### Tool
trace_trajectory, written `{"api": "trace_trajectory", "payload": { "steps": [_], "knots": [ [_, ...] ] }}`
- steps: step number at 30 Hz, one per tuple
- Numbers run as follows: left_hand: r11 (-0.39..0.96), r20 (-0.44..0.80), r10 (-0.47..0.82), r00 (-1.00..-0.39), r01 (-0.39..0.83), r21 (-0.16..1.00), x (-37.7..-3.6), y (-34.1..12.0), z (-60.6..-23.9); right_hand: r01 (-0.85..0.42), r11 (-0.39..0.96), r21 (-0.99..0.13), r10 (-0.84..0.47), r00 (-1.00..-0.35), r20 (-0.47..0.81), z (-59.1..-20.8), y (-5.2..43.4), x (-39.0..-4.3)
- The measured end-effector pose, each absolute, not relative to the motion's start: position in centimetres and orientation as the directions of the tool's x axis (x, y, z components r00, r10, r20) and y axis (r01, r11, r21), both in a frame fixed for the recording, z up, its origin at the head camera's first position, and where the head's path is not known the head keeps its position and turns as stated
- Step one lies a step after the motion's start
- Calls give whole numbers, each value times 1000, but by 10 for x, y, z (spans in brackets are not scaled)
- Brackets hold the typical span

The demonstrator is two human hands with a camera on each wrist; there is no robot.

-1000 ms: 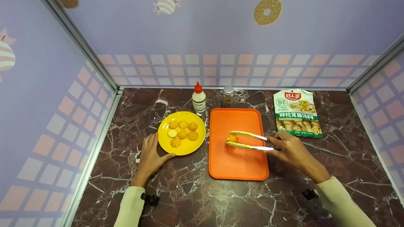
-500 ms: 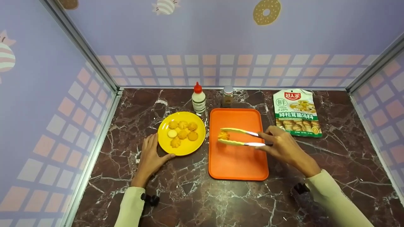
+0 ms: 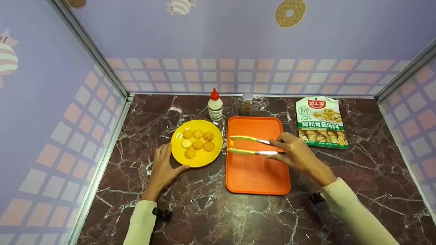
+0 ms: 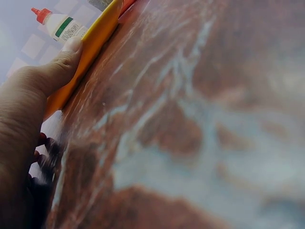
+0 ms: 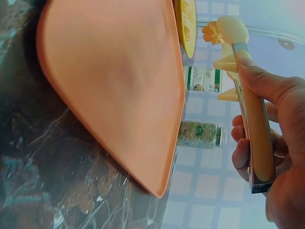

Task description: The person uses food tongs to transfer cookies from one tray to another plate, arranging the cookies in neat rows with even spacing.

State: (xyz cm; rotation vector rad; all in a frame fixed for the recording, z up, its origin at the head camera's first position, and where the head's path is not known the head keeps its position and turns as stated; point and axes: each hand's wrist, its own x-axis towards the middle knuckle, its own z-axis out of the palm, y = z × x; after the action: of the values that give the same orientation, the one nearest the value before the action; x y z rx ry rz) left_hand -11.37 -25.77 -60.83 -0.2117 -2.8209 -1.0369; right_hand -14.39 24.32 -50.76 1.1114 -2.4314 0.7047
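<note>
My right hand holds a pair of tongs, metal with pale yellow scalloped ends, above the left side of an orange tray. Between the tong ends is a ridged golden cookie, mostly hidden from the head view and raised off the tray in the right wrist view. My left hand grips the left and near edge of a yellow plate, its thumb on the rim. Several cookies lie on the plate: swirled, flower-shaped and flat round ones.
Behind the plate stands a white bottle with a red nozzle cap. A small seasoning jar stands at the tray's far edge. A green and white food pouch lies at the back right. Patterned walls enclose the dark marbled table.
My right hand has moved left with the tongs, carrying the cookie from the tray's middle to its left edge beside the plate. My left hand has stayed at the plate.
</note>
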Motion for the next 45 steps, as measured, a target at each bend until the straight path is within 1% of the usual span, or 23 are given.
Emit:
{"api": "trace_trajectory", "payload": {
  "steps": [11, 19, 30, 42, 45],
  "knots": [
    [751, 171, 84, -982, 175, 637, -114, -258, -609, -804, 527, -276, -611, -584, 534, -506, 227, -153],
    [756, 182, 89, -979, 185, 628, -114, -258, -608, -799, 520, -301, -614, -595, 519, -504, 213, -157],
    [751, 192, 92, -977, 195, 631, -115, -258, -608, -802, 519, -296, -631, -593, 501, -508, 199, -161],
    [756, 177, 86, -981, 180, 630, -115, -258, -609, -784, 524, -333, -665, -621, 416, -517, 182, -163],
    [756, 169, 86, -982, 175, 631, -114, -259, -609, -785, 521, -334, -675, -619, 402, -522, 178, -164]
  ]
}}
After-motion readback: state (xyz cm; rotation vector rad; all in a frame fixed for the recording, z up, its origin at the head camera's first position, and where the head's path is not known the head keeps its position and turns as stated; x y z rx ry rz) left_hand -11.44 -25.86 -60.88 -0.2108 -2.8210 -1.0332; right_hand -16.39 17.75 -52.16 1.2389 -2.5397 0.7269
